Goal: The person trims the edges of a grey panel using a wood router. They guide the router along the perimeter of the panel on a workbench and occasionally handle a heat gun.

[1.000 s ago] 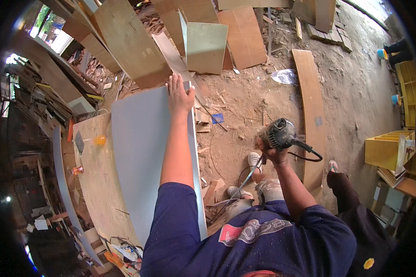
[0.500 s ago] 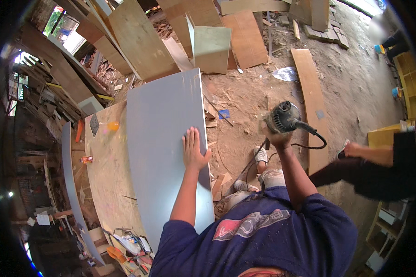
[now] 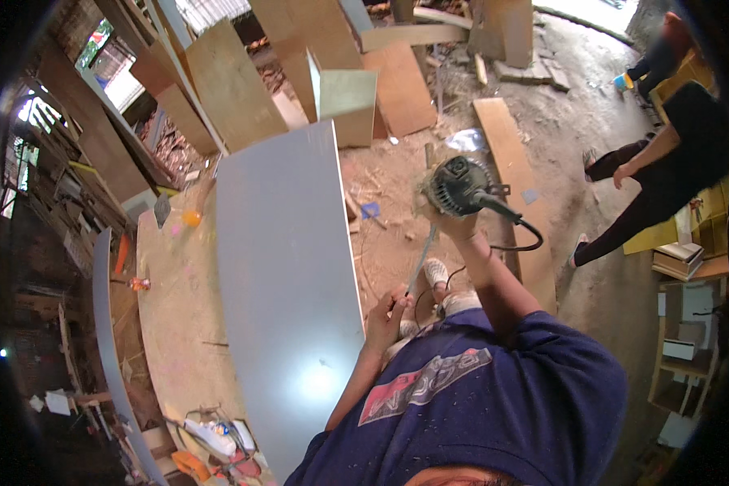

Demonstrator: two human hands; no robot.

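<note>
A dark, dusty electric router [image 3: 462, 185] with a black cord is held up in my right hand [image 3: 459, 228], right of the panel and above the dirt floor. Beneath it my left hand [image 3: 387, 314] is closed by the panel's right edge, close to my body. A thin, pale grey-blue strip runs from under the router down to these fingers. Something small and black shows in their grip, too small to name. The long grey panel [image 3: 283, 243] lies flat over a wooden board [image 3: 170, 300], and neither hand presses on its top face.
Plywood sheets [image 3: 227, 89] lean at the back. A narrow plank [image 3: 502, 146] lies on the floor to the right. A co-worker in dark clothes [image 3: 680, 170] stands mid-stride beyond it, near wooden shelving [image 3: 688, 348]. Tools [image 3: 219, 445] lie at the lower left; the cord hangs near my feet.
My left hand has left the panel's top and moved right, closing near the thin strip. My right hand has brought the router slightly left. The co-worker at right has moved farther off.
</note>
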